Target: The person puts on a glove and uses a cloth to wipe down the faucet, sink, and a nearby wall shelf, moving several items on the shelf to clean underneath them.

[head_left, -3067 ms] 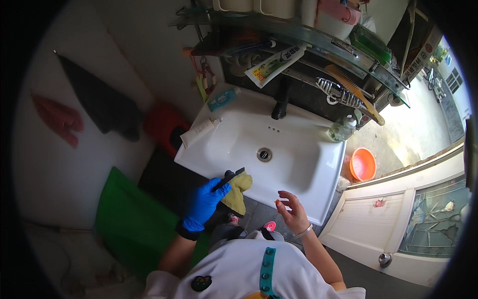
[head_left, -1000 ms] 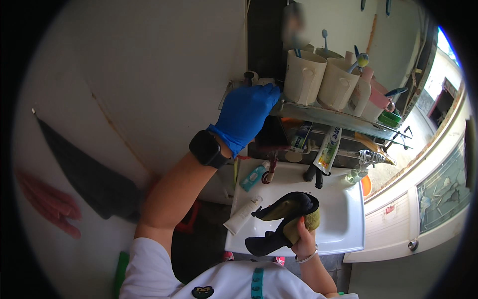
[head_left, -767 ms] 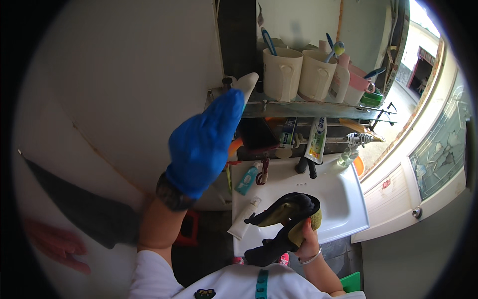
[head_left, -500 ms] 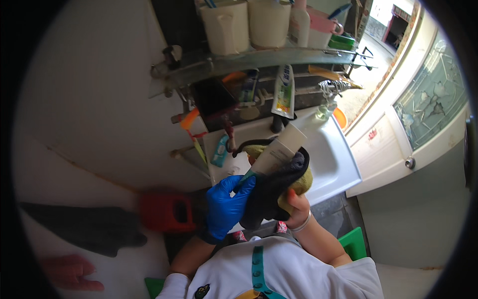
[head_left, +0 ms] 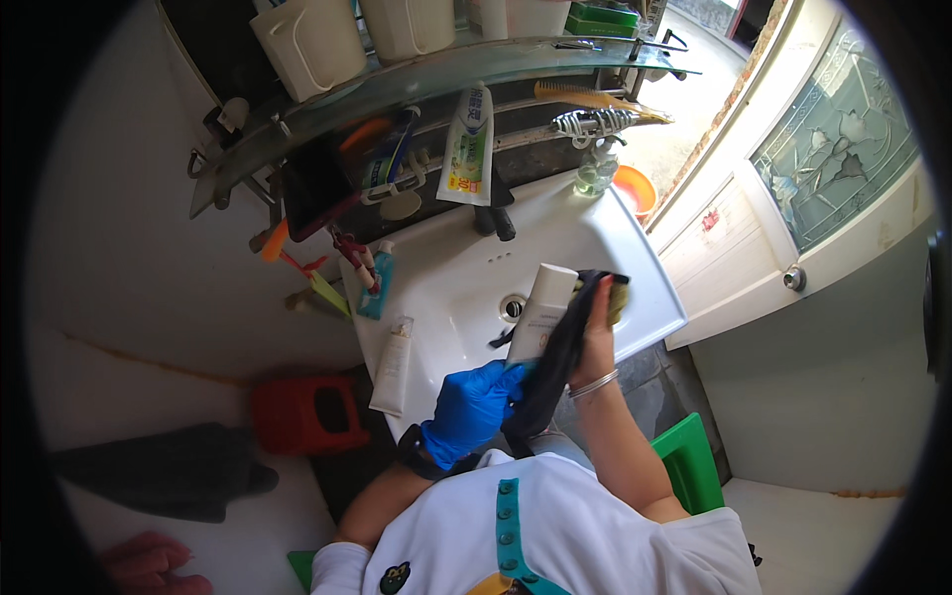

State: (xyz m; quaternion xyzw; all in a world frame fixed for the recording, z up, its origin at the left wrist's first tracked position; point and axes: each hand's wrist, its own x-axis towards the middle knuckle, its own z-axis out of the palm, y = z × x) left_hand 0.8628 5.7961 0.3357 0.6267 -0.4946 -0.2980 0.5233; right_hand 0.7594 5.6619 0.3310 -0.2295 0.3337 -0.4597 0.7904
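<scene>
My left hand [head_left: 464, 412], in a blue glove, is closed round the lower end of a white tube [head_left: 541, 315], which tilts up over the sink [head_left: 451, 297]. Right beside the tube, my bare right hand [head_left: 594, 342] holds a dark cloth item [head_left: 553, 382] with a yellow-green part showing at its far end. The cloth hangs down toward my lap, partly over the tube's edge. I cannot make out exactly what kind of item it is. A slim white bottle with a clear cap [head_left: 394, 367] lies on the sink's left rim.
A toothpaste tube [head_left: 468, 149] hangs above the black faucet [head_left: 493, 220]. Cups [head_left: 307, 50] stand on a glass shelf [head_left: 426, 74]. A clear pump bottle [head_left: 596, 171] sits at the sink's far right corner. Red [head_left: 288, 416] and green [head_left: 689, 461] stools flank me; a door [head_left: 744, 258] is at right.
My view has shifted, baring more of the sink and the slim white bottle. The cloth item has turned edge-on and folded narrower. Both hands keep their hold.
</scene>
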